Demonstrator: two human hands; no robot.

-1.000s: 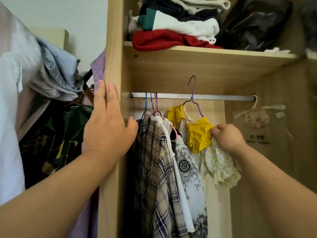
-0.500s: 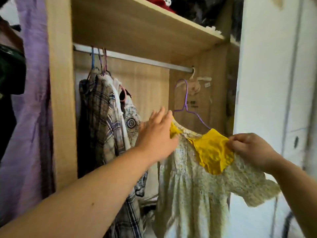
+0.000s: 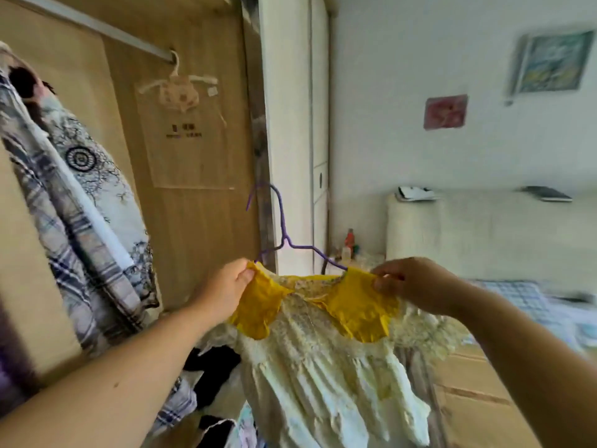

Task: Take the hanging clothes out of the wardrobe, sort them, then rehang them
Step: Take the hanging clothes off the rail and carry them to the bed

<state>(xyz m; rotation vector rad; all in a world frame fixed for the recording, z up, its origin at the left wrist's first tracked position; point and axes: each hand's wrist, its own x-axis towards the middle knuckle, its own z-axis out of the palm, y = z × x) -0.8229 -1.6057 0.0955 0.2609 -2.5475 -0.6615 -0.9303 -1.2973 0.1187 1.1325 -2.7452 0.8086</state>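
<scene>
So the dress (image 3: 323, 367), cream floral with a yellow collar (image 3: 358, 305), is out of the wardrobe (image 3: 200, 205) and held up in the air just in front of its open right side. It's on its purple hanger (image 3: 284, 234), and the hook points up at nothing. The left hand (image 3: 223, 292) pinches 1 shoulder and the right hand (image 3: 416, 282) pinches the other, fingers (image 3: 384, 284) closed tight on the fabric. My guess is that grip keeps it spread flat so it doesn't slide off the wire on the way to the sorting pile.

Count: 1 dress, 1 hanger, 2 collar flaps, 2 hands on it. On the rail (image 3: 97, 25), toward its left end, I can make out 2 garments, a plaid shirt (image 3: 64, 227) and a printed white top (image 3: 93, 163). The frame cuts off there, so there may be more. At the rail's right end hangs 1 little sachet (image 3: 179, 92). Further out there's a bed (image 3: 517, 305) on the right, probably where this lands.
</scene>
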